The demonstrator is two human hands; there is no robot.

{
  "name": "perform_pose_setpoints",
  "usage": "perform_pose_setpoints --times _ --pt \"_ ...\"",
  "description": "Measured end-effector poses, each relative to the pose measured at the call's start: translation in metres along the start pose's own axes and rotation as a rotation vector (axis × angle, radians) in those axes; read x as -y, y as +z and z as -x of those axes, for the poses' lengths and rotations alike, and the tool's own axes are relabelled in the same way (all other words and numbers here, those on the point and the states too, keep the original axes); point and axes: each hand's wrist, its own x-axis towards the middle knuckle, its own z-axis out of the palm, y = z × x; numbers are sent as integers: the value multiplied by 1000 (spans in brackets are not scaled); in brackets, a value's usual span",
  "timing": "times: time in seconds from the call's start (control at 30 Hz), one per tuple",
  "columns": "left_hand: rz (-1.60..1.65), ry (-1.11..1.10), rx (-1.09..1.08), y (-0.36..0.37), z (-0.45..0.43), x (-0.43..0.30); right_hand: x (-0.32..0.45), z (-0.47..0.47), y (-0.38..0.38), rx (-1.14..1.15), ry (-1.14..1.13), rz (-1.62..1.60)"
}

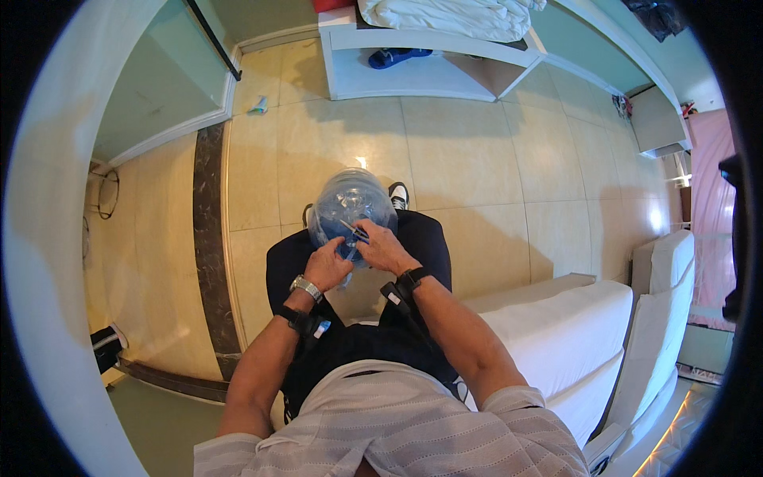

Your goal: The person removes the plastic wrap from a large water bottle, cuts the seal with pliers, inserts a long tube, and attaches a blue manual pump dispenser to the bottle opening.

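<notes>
A large clear bluish plastic water bottle (351, 200) lies tilted between my knees, below both hands. My right hand (381, 247) is closed around a slim tool that looks like a pair of scissors (359, 233), with pale tips and some blue at the handle. Those tips point up and left over the bottle's plastic. My left hand (329, 265) sits at the near end of the bottle, its fingers pinching the plastic there. A crumpled clear piece (344, 279) hangs just below it. My fingers partly hide the plastic's edge.
Tiled floor (465, 155) surrounds me. Ahead stands a white low bench (411, 77) with a blue slipper (398, 57) inside and white bedding (447, 18) on top. A white sofa (554, 334) is close on my right. A small wrapper (258, 106) lies on the floor ahead left.
</notes>
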Motion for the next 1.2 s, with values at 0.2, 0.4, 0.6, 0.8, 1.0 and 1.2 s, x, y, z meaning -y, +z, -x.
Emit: perform_pose_setpoints --times 0.2,0.4,0.6,0.8,1.0,1.2 --pt "129 -65 103 -39 -64 -14 5 -70 -22 35 -49 133" --pt "129 -72 177 -68 -139 -32 0 -150 -52 72 43 182" --pt "34 -95 311 -80 -167 -43 -5 -168 -64 151 89 211" --pt "29 11 217 -112 -129 -52 -5 -140 -63 -52 182 118" --pt "-110 117 195 -150 -58 -69 -13 -66 -101 -193 241 -28" --pt "102 89 138 -171 11 -71 -21 48 -136 -312 258 -12"
